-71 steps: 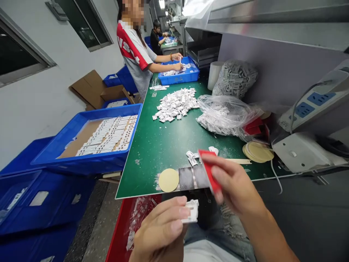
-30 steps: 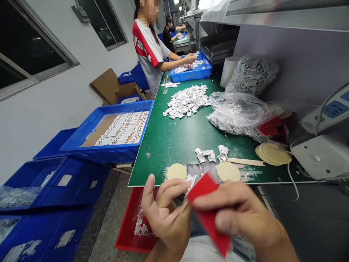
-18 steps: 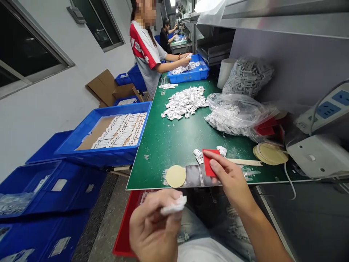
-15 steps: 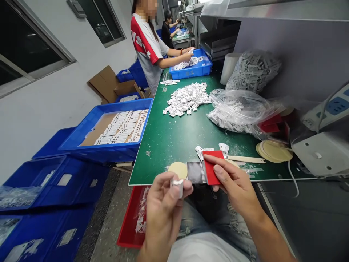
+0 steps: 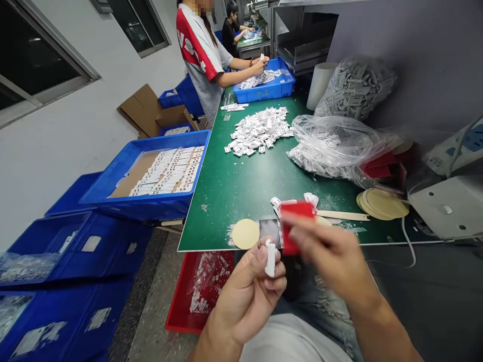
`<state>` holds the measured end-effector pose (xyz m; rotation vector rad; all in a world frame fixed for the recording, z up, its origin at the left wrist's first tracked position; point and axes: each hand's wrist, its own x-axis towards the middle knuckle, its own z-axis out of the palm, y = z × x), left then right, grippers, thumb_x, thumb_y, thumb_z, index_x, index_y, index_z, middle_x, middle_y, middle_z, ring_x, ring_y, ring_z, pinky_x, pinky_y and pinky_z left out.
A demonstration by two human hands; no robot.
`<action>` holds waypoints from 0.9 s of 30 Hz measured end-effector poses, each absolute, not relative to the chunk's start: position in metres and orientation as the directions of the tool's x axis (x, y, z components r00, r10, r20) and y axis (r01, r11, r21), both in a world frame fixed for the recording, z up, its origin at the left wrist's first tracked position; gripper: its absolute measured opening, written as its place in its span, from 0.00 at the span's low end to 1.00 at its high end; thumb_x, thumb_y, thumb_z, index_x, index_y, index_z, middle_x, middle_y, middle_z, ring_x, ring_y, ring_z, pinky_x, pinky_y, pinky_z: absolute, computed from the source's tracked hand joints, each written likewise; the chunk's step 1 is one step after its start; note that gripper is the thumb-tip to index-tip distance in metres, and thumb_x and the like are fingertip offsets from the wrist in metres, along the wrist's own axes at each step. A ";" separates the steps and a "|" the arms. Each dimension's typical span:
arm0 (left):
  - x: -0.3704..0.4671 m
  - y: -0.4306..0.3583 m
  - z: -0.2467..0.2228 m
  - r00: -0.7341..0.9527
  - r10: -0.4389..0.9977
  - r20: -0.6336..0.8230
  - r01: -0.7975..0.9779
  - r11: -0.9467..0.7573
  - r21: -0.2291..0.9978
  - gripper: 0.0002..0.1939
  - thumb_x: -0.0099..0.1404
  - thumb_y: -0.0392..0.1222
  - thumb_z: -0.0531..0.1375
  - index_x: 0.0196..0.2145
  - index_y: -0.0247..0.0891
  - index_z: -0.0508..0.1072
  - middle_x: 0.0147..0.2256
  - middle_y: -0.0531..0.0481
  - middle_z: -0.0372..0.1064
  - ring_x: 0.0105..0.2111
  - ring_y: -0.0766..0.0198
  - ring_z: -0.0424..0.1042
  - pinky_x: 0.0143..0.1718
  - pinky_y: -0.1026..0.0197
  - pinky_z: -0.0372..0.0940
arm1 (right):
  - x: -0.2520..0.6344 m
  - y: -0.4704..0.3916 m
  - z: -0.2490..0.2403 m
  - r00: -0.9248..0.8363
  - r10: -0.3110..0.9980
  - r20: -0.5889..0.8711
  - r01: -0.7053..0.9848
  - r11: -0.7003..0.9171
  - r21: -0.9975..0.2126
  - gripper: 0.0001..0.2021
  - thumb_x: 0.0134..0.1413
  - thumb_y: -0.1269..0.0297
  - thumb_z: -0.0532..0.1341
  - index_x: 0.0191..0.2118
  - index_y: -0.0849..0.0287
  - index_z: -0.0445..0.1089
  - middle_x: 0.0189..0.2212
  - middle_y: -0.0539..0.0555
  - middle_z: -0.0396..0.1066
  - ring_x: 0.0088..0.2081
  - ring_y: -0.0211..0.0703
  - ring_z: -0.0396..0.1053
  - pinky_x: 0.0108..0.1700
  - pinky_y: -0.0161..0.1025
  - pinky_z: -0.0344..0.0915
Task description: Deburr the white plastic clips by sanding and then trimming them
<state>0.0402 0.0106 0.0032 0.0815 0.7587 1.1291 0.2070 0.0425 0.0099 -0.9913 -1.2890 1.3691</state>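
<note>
My left hand (image 5: 251,289) pinches a small white plastic part (image 5: 270,259) upright between thumb and fingers, just in front of the table edge. To its right, my right hand (image 5: 332,251) is smeared by motion, its fingers over a flat red square piece (image 5: 296,216) at the table edge; the grip looks closed on it. A dark grey square pad (image 5: 268,229) lies left of the red piece, with a round pale yellow disc (image 5: 245,234) beside it. Several white parts (image 5: 277,202) lie just behind the red piece.
A heap of white parts (image 5: 260,130) covers the green table's (image 5: 226,196) middle, bagged parts (image 5: 324,151) to its right. A blue tray (image 5: 124,188) stands left, a red bin (image 5: 181,306) below. A co-worker (image 5: 204,55) handles parts over a blue bin (image 5: 264,93).
My left hand has moved right, closer to the red piece, and the white part has turned upright. The right hand and red piece are now blurred. The view has shifted slightly.
</note>
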 end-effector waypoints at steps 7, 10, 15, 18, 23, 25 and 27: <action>0.036 0.006 -0.003 0.296 0.865 -0.406 -0.784 0.463 0.414 0.14 0.52 0.39 0.77 0.35 0.37 0.81 0.27 0.52 0.74 0.25 0.72 0.71 0.28 0.70 0.68 | 0.212 0.041 0.008 -0.033 0.993 0.115 0.061 0.117 -0.991 0.12 0.59 0.58 0.68 0.49 0.43 0.80 0.28 0.48 0.79 0.24 0.36 0.69 0.28 0.33 0.67; 0.034 0.007 -0.003 0.259 0.905 -0.337 -0.768 0.404 0.497 0.10 0.54 0.39 0.75 0.33 0.37 0.81 0.27 0.53 0.74 0.26 0.73 0.70 0.29 0.70 0.67 | 0.209 0.035 0.005 0.186 0.978 0.091 0.101 0.073 -0.992 0.13 0.60 0.57 0.67 0.50 0.42 0.80 0.25 0.46 0.76 0.20 0.33 0.65 0.24 0.32 0.64; 0.036 0.008 -0.002 0.242 0.911 -0.333 -0.729 0.397 0.557 0.10 0.54 0.39 0.75 0.33 0.35 0.81 0.27 0.52 0.72 0.27 0.73 0.69 0.31 0.70 0.66 | 0.215 0.023 0.002 -0.012 0.990 0.142 0.119 0.142 -0.983 0.11 0.63 0.59 0.65 0.49 0.41 0.80 0.23 0.46 0.76 0.18 0.34 0.67 0.23 0.31 0.65; 0.039 0.010 -0.003 0.210 0.919 -0.333 -0.683 0.381 0.623 0.13 0.52 0.41 0.76 0.33 0.35 0.80 0.27 0.52 0.72 0.27 0.73 0.69 0.33 0.70 0.66 | 0.222 0.020 0.001 -0.158 0.954 0.256 0.155 0.280 -0.947 0.13 0.60 0.60 0.67 0.50 0.42 0.78 0.33 0.48 0.82 0.28 0.38 0.77 0.33 0.32 0.72; 0.041 0.013 -0.011 0.156 0.970 -0.188 -0.471 0.240 0.849 0.14 0.54 0.39 0.75 0.35 0.38 0.77 0.31 0.52 0.74 0.30 0.71 0.71 0.33 0.71 0.63 | 0.228 0.014 0.007 -0.239 0.898 0.369 0.225 0.421 -0.879 0.07 0.56 0.67 0.70 0.42 0.51 0.78 0.30 0.46 0.79 0.29 0.34 0.74 0.34 0.29 0.66; 0.040 0.016 -0.014 0.180 0.977 -0.118 -0.370 0.178 0.912 0.12 0.58 0.44 0.73 0.36 0.39 0.77 0.37 0.50 0.75 0.30 0.71 0.71 0.33 0.70 0.64 | 0.235 0.012 0.009 -0.263 0.902 0.342 0.156 0.390 -0.908 0.02 0.58 0.67 0.68 0.36 0.53 0.77 0.26 0.46 0.77 0.26 0.33 0.70 0.32 0.29 0.64; 0.038 0.020 -0.018 0.137 0.988 -0.066 -0.284 0.103 0.953 0.11 0.63 0.48 0.69 0.39 0.39 0.77 0.43 0.47 0.76 0.30 0.70 0.73 0.32 0.68 0.64 | 0.244 0.014 0.009 -0.400 0.863 0.309 -0.017 0.330 -0.944 0.08 0.57 0.58 0.69 0.30 0.54 0.77 0.22 0.47 0.75 0.24 0.35 0.69 0.30 0.32 0.63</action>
